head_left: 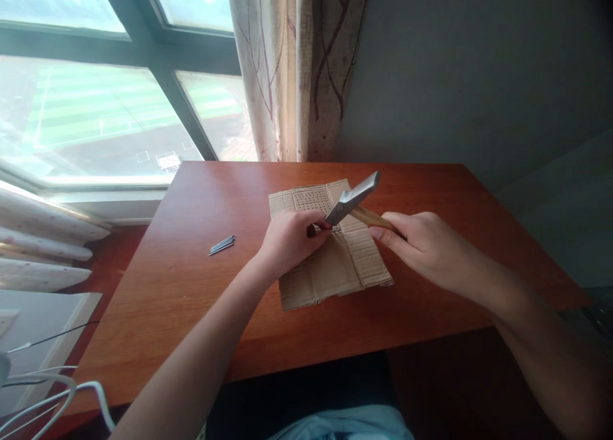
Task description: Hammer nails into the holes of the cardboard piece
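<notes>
A flattened piece of cardboard (pixel 335 261) lies on the brown wooden table (pixel 191 287), with a patch of small holes near its far edge. My right hand (pixel 421 245) grips the wooden handle of a hammer (pixel 357 197), whose grey metal head hangs low over the cardboard. My left hand (pixel 292 239) rests on the cardboard with fingers pinched right under the hammer head; what it pinches is too small to make out. A small bundle of nails (pixel 221 244) lies on the table to the left of my left hand.
A window (pixel 96 108) runs along the left, with a patterned curtain (pixel 306 69) at the table's far edge and a grey wall behind. White cables (pixel 57 395) hang at the lower left, off the table's near-left corner.
</notes>
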A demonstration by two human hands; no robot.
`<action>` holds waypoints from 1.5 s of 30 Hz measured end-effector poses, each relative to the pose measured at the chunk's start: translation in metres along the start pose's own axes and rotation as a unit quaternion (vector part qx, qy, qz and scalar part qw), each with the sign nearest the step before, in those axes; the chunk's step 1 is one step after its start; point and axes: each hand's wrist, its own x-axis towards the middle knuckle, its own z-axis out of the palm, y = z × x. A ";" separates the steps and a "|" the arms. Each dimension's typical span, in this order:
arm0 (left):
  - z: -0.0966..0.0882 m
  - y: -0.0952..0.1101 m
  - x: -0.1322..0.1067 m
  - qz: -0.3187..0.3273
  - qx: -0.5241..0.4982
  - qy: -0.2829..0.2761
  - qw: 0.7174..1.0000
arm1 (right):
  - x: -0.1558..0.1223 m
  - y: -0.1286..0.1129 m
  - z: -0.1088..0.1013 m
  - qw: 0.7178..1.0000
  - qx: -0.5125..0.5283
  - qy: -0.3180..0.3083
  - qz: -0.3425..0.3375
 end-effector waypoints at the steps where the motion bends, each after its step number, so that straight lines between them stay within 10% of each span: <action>1: 0.000 0.000 0.000 0.000 0.002 -0.001 1.000 | 0.001 0.000 0.001 1.000 0.001 -0.002 0.002; 45: 0.002 -0.002 0.001 -0.007 0.015 -0.008 1.000 | -0.003 0.007 0.010 1.000 0.014 -0.006 0.009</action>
